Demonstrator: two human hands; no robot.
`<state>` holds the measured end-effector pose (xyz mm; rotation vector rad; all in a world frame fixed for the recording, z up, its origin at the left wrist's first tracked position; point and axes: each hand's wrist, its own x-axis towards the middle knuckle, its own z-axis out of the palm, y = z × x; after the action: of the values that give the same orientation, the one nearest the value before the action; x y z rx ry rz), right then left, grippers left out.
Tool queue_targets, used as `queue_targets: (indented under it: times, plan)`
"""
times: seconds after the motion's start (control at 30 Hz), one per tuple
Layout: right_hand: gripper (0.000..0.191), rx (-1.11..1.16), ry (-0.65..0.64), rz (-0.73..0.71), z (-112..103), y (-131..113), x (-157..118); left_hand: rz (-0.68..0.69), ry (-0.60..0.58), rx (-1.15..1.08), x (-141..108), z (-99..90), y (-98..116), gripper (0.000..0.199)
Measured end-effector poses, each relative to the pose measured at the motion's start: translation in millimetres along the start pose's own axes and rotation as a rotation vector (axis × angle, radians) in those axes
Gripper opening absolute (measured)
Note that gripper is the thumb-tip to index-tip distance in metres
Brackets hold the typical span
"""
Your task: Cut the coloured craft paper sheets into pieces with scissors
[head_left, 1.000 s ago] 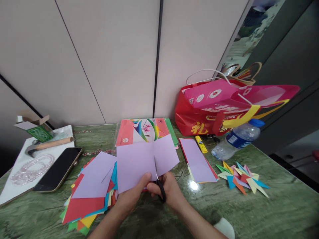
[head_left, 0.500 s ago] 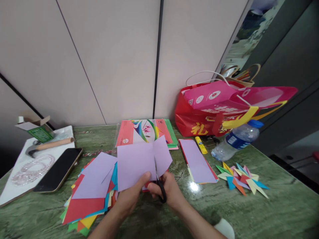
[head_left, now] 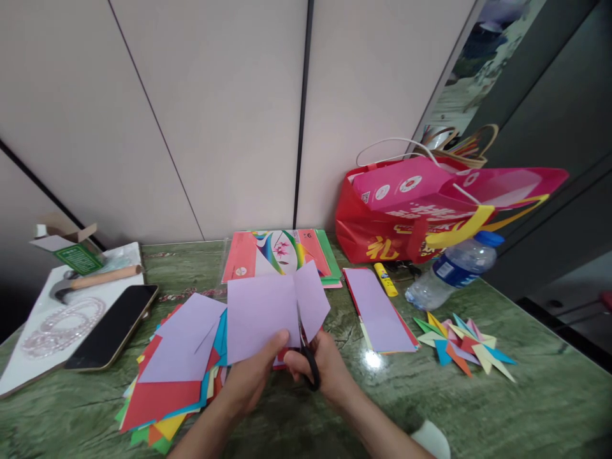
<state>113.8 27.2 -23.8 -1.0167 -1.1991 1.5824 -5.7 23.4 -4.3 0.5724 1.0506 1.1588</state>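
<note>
Two hands at work above a green counter (head_left: pixel 526 408), seen from the head camera. Left hand (head_left: pixel 251 376) closed on the lower edge of a lilac sheet (head_left: pixel 262 309), thumb pressed to its face near the cut, sheet held up off the counter and tilted toward the viewer. Right hand (head_left: pixel 325 366) closed around black scissors (head_left: pixel 308 360), fingers through the loops, blades pointing up and away into the sheet. Cut running from the lower edge toward the far edge, roughly along the sheet's midline, right flap (head_left: pixel 313 299) sagging apart from the left part. Blade tips hidden behind the paper; gap between blades not discernible. Sheet directly ahead of both hands, left hand nearer its larger part, right hand just beside and below the cut line; long axis of scissors in line with the cut.

Also on the counter: loose stack of coloured paper (head_left: pixel 167 376) at left, paper pack (head_left: pixel 282 252) beyond the sheet, lilac strip (head_left: pixel 377 309) at right, glue stick (head_left: pixel 385 278), folded stars (head_left: pixel 461 344), bottle (head_left: pixel 454 268), red bag (head_left: pixel 421 204), phone (head_left: pixel 112 325), hammer (head_left: pixel 90 279).
</note>
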Motion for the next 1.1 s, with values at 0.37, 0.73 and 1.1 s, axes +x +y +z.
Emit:
queue_targets:
  times: [0.37, 0.73, 1.1]
  plan:
    - [0.039, 0.088, 0.066, -0.072, -2.8, 1.9, 2.9, -0.002, -0.078, -0.012, 5.7, -0.2, 9.3, 0.040]
    - [0.043, -0.155, -0.216, 0.072, -0.2, 11.8, -2.0, 0.031, -0.223, 0.545, 30.2, -47.9, 31.2, 0.038]
    - [0.049, -0.272, -0.331, 0.132, -1.9, 14.0, -2.9, -0.019, -0.431, 0.455, 18.8, -53.7, 51.6, 0.047]
